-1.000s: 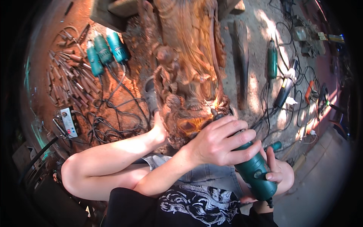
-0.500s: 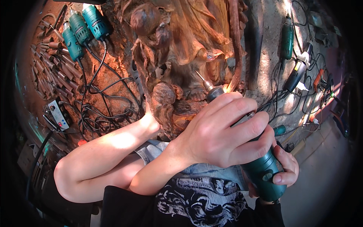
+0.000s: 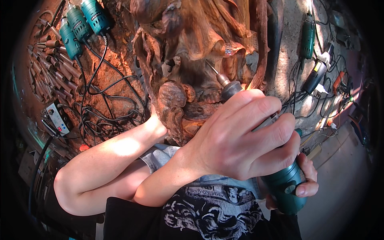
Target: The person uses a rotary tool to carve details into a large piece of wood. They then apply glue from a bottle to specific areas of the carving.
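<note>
A green electric rotary grinder (image 3: 283, 186) slants across my lap, its thin metal bit (image 3: 214, 69) aimed up and to the left. My left hand (image 3: 244, 138) curls over the front part of the grinder from above. My right hand (image 3: 308, 176) grips its rear end from the right side, partly hidden by the tool body. In front of me stands a brown wood carving (image 3: 200, 32) with drapery-like folds and rounded lumps. The bit's tip lies over a dark recess below the folds; whether it touches the wood I cannot tell.
Three green grinders (image 3: 78, 24) lie at the upper left beside a pile of chisels (image 3: 54, 68). Tangled black cables (image 3: 116, 116) and a white control box (image 3: 56, 119) are nearer. Another green grinder (image 3: 308, 38) and a black tool (image 3: 314, 78) lie on the right among cords.
The bit's tip has shifted away from me along the carving, higher into the recess. Both hands moved slightly right in the picture with the grinder, and the whole view shifted a little.
</note>
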{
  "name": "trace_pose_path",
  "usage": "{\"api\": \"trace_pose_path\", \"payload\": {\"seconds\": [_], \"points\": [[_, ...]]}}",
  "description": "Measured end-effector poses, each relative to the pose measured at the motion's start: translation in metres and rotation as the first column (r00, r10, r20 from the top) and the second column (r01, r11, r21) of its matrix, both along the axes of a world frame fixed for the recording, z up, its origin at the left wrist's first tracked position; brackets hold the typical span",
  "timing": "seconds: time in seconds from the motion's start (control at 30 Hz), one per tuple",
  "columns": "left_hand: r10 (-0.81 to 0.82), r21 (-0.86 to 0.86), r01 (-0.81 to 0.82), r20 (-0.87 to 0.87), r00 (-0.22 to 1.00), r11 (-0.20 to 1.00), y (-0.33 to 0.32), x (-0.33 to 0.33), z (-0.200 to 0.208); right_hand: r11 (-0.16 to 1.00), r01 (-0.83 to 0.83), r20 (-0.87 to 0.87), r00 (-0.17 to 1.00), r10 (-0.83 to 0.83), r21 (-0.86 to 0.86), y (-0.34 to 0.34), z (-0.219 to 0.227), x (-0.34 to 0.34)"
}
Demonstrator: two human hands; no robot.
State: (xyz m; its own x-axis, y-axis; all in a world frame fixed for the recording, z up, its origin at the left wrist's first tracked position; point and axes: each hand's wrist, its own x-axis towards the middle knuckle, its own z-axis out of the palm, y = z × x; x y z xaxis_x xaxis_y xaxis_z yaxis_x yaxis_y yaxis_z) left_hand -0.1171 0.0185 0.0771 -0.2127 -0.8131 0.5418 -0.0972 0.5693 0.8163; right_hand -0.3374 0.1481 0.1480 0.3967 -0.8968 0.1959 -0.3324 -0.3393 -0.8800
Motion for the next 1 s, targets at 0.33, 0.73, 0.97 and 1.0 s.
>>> {"api": "trace_pose_path", "payload": {"seconds": [0.33, 0.73, 0.97, 1.0], "points": [[0.013, 0.012, -0.013, -0.001, 1.000, 1.000, 0.001, 0.000, 0.001, 0.997, 0.012, 0.040, 0.999, -0.015, 0.076, 0.006, -0.002, 0.004], [0.004, 0.016, -0.004, 0.003, 1.000, 1.000, 0.000, 0.001, 0.003, 0.986, 0.144, 0.176, 0.972, -0.156, 0.080, 0.003, -0.003, 0.029], [0.014, 0.015, -0.014, 0.009, 1.000, 1.000, 0.001, -0.001, 0.002, 0.984, 0.151, 0.111, 0.981, -0.162, 0.099, 0.005, 0.002, 0.027], [0.013, 0.018, -0.013, 0.014, 1.000, 1.000, 0.002, -0.001, 0.003, 0.982, 0.162, 0.102, 0.980, -0.172, 0.099, 0.007, 0.002, 0.027]]}}
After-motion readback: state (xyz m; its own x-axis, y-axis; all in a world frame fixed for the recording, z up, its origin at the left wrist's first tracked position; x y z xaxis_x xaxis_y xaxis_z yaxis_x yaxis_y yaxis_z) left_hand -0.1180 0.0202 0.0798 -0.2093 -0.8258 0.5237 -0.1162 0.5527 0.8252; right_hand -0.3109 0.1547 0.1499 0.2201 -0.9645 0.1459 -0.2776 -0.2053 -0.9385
